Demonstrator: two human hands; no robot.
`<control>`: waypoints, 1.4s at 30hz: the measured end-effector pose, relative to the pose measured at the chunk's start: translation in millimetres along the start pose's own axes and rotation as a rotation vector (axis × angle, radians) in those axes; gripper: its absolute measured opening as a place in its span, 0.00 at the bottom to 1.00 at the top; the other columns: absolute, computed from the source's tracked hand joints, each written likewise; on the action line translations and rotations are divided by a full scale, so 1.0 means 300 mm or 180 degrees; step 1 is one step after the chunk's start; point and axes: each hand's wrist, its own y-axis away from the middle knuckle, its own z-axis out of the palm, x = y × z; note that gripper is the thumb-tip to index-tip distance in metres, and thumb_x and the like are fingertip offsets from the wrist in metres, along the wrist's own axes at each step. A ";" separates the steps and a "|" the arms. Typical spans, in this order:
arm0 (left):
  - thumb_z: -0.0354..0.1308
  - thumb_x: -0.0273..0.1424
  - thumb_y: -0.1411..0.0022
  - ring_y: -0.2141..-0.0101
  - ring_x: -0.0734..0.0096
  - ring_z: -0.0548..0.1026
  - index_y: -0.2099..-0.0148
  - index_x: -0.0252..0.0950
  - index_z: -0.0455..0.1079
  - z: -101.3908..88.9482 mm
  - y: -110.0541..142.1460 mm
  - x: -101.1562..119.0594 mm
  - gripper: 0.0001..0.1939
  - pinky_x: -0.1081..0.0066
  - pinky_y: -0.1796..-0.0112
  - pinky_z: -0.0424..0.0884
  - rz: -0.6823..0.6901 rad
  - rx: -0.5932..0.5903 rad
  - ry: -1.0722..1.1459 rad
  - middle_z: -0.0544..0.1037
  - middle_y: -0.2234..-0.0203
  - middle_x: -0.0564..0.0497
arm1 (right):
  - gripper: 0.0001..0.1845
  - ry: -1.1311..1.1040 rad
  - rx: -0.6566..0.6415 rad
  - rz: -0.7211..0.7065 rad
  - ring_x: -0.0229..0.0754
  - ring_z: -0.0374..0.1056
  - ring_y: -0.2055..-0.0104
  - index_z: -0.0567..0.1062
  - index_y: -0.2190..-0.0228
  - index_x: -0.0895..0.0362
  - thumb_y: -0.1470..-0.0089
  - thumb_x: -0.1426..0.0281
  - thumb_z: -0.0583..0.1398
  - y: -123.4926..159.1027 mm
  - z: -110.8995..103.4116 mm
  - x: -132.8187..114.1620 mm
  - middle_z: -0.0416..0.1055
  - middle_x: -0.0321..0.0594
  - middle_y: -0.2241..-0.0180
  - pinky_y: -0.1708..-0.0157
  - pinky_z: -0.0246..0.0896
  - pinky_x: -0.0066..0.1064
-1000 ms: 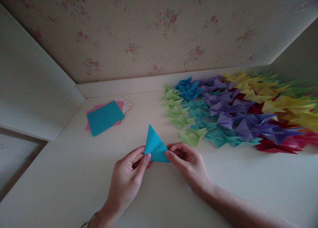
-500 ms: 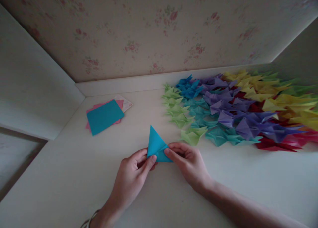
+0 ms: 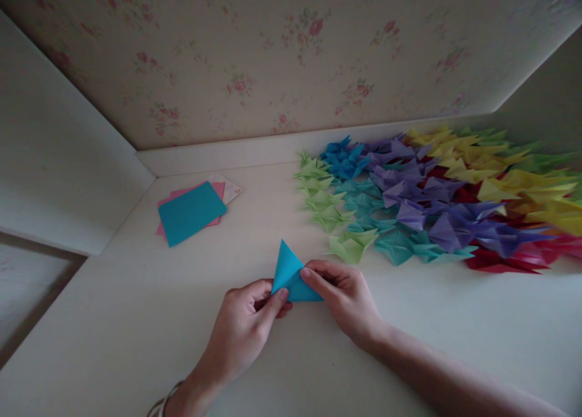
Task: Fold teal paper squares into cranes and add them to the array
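A folded piece of blue origami paper (image 3: 287, 274), triangular with its point upward, is held just over the table between both hands. My left hand (image 3: 254, 314) pinches its lower left corner, thumb on the front face and fingers behind. On the right edge, my right hand (image 3: 341, 296) grips the paper with its thumb in front and the index finger curled at the side. The fingers behind the paper are partly hidden.
Many folded paper cranes cover the white table's (image 3: 291, 374) right side, among them green (image 3: 352, 245), purple (image 3: 454, 226) and yellow (image 3: 527, 190) ones. Blue and pink sheets (image 3: 191, 214) lie stacked at the left. A flowered wall (image 3: 273, 59) rises behind.
The paper has tilted a little, its upper point moving slightly right and down. Both hands keep their hold and have barely shifted.
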 end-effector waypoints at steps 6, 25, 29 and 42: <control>0.59 0.41 0.37 0.71 0.62 0.82 0.68 0.35 0.77 0.002 -0.001 -0.013 0.15 0.73 0.69 0.77 -0.0202 -0.0220 0.0237 0.84 0.75 0.47 | 0.18 0.0033 -0.0055 -0.0085 0.36 0.56 0.75 0.72 0.79 0.57 0.42 0.60 0.60 0.001 0.001 -0.011 0.61 0.33 0.79 0.76 0.50 0.28; 0.59 0.39 0.36 0.72 0.64 0.82 0.68 0.37 0.79 -0.001 0.007 -0.007 0.14 0.73 0.70 0.77 -0.0032 -0.0060 -0.0067 0.84 0.75 0.49 | 0.11 0.0344 -0.0565 0.0248 0.41 0.72 0.71 0.79 0.65 0.57 0.51 0.66 0.68 -0.004 -0.013 0.004 0.78 0.36 0.72 0.74 0.62 0.27; 0.60 0.40 0.37 0.72 0.64 0.82 0.66 0.37 0.79 -0.017 -0.007 -0.011 0.13 0.73 0.68 0.78 -0.0099 0.0057 0.0135 0.84 0.75 0.50 | 0.11 -0.0086 -0.0623 0.0487 0.41 0.73 0.71 0.79 0.65 0.58 0.50 0.64 0.67 -0.010 -0.009 0.006 0.78 0.37 0.73 0.71 0.68 0.29; 0.62 0.42 0.40 0.74 0.68 0.81 0.62 0.35 0.76 -0.059 -0.042 -0.045 0.14 0.74 0.70 0.78 -0.0001 0.1361 0.0319 0.83 0.76 0.52 | 0.20 -0.0320 -0.0374 0.0707 0.39 0.74 0.73 0.78 0.74 0.60 0.52 0.54 0.67 -0.015 0.002 -0.006 0.77 0.40 0.75 0.70 0.72 0.29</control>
